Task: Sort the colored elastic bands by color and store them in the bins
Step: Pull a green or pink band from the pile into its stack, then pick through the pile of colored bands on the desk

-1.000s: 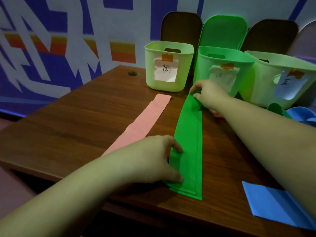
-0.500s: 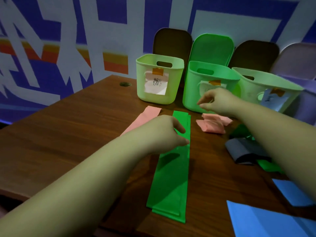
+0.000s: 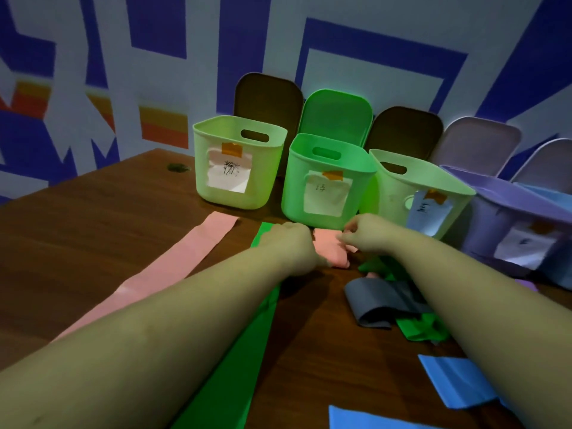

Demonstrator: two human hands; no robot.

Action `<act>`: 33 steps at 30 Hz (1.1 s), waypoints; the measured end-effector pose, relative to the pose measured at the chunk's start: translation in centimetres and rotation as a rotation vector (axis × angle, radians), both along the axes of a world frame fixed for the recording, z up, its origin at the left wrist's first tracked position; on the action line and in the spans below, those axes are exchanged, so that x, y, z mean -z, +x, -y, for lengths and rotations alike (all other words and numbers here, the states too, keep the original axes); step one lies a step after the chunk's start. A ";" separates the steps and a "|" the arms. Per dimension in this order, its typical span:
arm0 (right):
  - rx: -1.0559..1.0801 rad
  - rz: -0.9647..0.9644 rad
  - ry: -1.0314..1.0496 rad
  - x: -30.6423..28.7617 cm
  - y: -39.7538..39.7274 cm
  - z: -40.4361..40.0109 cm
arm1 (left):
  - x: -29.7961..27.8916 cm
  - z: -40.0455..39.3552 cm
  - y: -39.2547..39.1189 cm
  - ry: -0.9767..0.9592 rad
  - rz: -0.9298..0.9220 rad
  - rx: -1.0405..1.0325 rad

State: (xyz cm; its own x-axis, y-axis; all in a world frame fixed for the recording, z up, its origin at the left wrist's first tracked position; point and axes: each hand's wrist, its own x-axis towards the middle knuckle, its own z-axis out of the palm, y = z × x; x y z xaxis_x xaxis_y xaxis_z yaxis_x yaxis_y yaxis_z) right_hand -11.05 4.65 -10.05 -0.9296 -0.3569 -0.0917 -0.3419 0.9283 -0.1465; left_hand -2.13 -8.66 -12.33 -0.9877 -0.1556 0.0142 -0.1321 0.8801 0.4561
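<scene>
A folded pink band [image 3: 331,252] lies on the wooden table [image 3: 93,230] in front of the green bin [image 3: 325,181]. My left hand [image 3: 289,247] has its fingers curled at the band's left edge. My right hand [image 3: 366,233] pinches its right end. A long green band [image 3: 263,332] lies flat under my left forearm, and a long pink band [image 3: 185,258] lies to its left. To the right are a grey band [image 3: 377,300], a crumpled green band [image 3: 422,331] and blue bands [image 3: 458,382].
A pale green bin [image 3: 238,162] with a paper label stands back left. Right of the green bin are another pale green bin [image 3: 402,184] and a purple bin [image 3: 510,224]. Lids lean on the painted wall behind them.
Both hands left the long green band and moved forward to the folded pink band. The camera view tilted up toward the bins.
</scene>
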 end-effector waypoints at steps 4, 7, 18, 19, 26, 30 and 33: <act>0.093 0.003 -0.132 1.0 -0.5 0.2 | 0.7 -0.3 -0.7 0.072 -0.049 -0.023; 0.126 -0.067 -0.185 1.2 -0.4 0.7 | 0.6 -0.1 -0.4 0.192 -0.131 -0.038; 0.010 -0.050 -0.922 -4.9 3.1 -2.3 | -3.3 -0.9 2.3 0.819 -0.566 -0.033; 0.003 -0.048 -0.984 -5.4 3.5 -3.5 | -3.8 -1.6 2.5 0.842 -0.584 -0.029; 0.088 0.143 -1.432 -4.5 5.4 -12.9 | -4.4 -8.3 2.8 0.921 -0.455 0.162; 0.135 0.125 -1.484 -1.4 6.0 -16.6 | -2.2 -10.1 2.9 0.875 -0.332 0.271; 0.135 0.010 -1.486 0.9 6.8 -18.3 | -0.8 -10.1 3.2 0.742 -0.374 0.305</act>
State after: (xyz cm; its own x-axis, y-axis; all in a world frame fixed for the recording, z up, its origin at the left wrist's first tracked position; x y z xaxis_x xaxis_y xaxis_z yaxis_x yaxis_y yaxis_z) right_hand -4.24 22.95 -10.96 -0.9640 -0.0407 0.2629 -0.2612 -0.0432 -0.9643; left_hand 1.09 1.48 -11.57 -0.9387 0.0162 0.3443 0.3318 0.3128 0.8900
